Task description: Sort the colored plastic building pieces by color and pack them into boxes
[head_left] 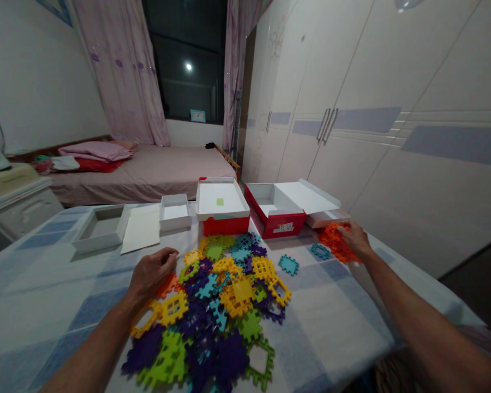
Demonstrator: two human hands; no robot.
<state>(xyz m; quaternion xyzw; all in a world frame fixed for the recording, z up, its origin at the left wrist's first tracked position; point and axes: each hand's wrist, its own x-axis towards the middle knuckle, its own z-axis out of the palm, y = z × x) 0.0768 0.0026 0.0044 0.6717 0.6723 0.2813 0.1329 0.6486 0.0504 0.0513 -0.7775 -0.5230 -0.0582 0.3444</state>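
Note:
A heap of flat plastic interlocking tiles with notched edges, in yellow, purple, green and blue, covers the near middle of the table; a yellow tile (243,289) lies on top. My left hand (152,273) is at the heap's left edge, fingers curled in, with an orange tile (169,286) just under it. Whatever those fingers may hold is hidden. On the right, my right hand (355,240) reaches to a pile of orange interlocking tiles (336,244), its fingertips closed on one at the top. Two blue tiles, one solid-centred (288,265) and one frame-like (320,251), lie between heap and pile.
Behind the heap stand a red box with a white inside (225,225) and an open red box (284,222) with its flap folded right. A small white box (174,213), a cream sheet (141,229) and a grey-white tray (100,228) sit at left on the checked cloth (45,295).

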